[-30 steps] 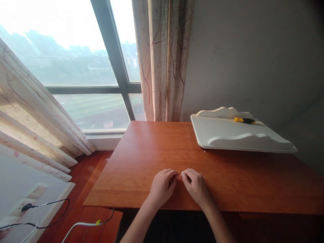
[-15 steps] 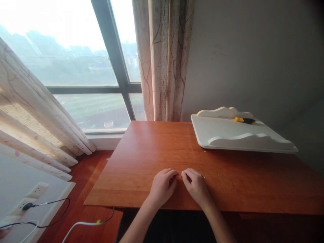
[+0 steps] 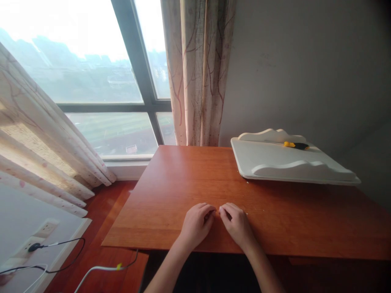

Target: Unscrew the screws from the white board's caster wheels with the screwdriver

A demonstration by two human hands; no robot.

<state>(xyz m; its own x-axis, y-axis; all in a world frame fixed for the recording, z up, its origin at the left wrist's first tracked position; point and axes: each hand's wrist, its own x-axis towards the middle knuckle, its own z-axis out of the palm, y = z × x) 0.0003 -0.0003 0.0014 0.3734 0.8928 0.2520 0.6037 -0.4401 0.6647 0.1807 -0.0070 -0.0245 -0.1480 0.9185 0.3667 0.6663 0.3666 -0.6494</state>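
Note:
My left hand [image 3: 199, 221] rests on the brown wooden table [image 3: 171, 191] near its front edge, fingers curled in towards the thumb. Facing it, a narrow gap away, my right hand [image 3: 235, 221] lies curled in the same way. Nothing shows in the hollow of either hand. Tiny white crumbs [image 3: 247, 213] lie on the wood just right of my right hand.
A white tray-like board [image 3: 275, 156] with wavy-edged sides stands at the table's back right. On it lies a yellow-and-black screwdriver [image 3: 296, 145]. Curtains [image 3: 200, 73] and a window are behind. A white cable [image 3: 97, 269] and wall sockets [image 3: 45, 230] are lower left.

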